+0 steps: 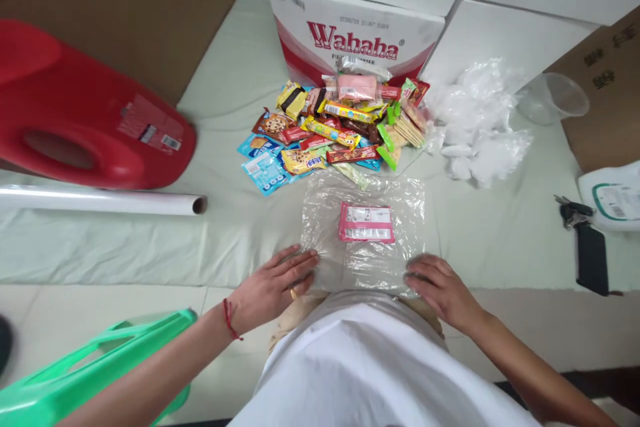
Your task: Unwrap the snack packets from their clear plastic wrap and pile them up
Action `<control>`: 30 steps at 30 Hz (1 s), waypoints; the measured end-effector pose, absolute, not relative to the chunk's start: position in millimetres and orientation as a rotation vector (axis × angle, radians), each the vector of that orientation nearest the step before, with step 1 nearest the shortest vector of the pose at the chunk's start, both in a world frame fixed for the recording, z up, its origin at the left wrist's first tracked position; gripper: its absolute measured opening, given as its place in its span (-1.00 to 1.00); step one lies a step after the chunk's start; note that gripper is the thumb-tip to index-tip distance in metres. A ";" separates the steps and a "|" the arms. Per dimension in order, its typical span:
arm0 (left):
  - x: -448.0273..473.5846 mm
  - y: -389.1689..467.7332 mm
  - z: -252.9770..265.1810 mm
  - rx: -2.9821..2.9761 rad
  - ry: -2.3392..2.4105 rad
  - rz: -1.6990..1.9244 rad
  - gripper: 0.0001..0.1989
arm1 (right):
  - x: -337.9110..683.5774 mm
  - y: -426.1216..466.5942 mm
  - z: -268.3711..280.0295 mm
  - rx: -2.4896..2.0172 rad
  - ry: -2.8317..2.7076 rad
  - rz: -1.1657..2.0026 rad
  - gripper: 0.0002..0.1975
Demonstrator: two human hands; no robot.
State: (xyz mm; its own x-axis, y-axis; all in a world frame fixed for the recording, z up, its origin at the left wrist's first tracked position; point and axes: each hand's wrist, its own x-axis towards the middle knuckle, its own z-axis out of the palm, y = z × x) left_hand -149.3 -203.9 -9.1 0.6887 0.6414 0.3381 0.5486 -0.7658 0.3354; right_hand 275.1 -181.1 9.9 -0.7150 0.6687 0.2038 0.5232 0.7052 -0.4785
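A sheet of clear plastic film (325, 213) lies spread on the pale green cloth in front of me. On its middle rests a pink snack packet (367, 222) with a white printed label facing up. My left hand (280, 280) lies at the film's near left corner, fingers stretched out and touching it. At the near right side, my right hand (445, 287) rests its outstretched fingertips on the film's edge. Just beyond the film is a pile of wrapped snacks (330, 133) in many colours.
A Wahaba-style white and red carton, printed "Wahaha" (355, 33), stands behind the snacks. Crumpled clear plastic (480, 120) and a clear bowl (555, 99) sit right. Leftward are a red jug (90, 113) and a film roll (100, 200). Keys (575, 213) and a black phone-like object (591, 257) lie far right.
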 end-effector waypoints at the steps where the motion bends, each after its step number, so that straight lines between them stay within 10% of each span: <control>1: -149.1 -202.1 -6.8 2.624 0.975 0.702 -0.81 | 273.0 -176.1 13.1 -0.940 -2.486 0.635 -0.67; 12: -149.4 -110.5 21.9 1.538 1.457 0.630 -0.66 | 251.5 -73.8 52.7 -1.621 -1.835 1.241 -0.55; 21: -108.0 -124.1 61.5 1.979 2.208 1.336 -0.83 | 237.4 -47.3 47.9 -1.739 -2.229 0.425 -0.69; 25: -50.1 -156.4 51.1 2.496 1.317 0.948 -0.65 | 197.5 -22.9 56.2 -1.372 -2.479 0.418 -0.65; 30: -17.8 -146.3 9.5 2.523 1.416 0.622 -0.55 | 145.0 9.1 48.7 -1.404 -2.745 0.387 -0.62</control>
